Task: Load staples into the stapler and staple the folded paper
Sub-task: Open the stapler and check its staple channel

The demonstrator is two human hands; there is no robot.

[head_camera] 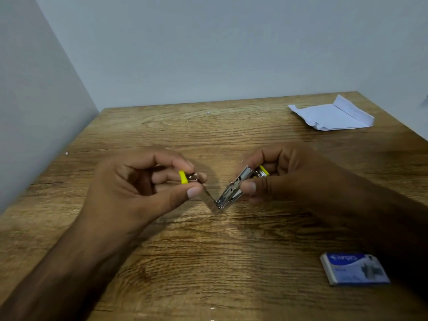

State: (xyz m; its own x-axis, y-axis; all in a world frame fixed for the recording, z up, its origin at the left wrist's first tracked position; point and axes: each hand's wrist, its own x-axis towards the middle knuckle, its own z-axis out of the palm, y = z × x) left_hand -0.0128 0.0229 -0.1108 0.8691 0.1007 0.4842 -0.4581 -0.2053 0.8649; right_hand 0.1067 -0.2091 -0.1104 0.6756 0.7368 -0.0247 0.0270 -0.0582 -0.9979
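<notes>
Staple box [355, 269] lies shut on table [162, 262]; my left hand [139, 181] and right hand [275, 174] pinch stapler [231, 191] hinged open; next, fetch staples; folded paper [331, 117] waits far right

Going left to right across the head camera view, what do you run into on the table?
Left hand → stapler, opened into a V between both hands → right hand → then far folded paper and near staple box, whose left-right spans overlap.
</notes>
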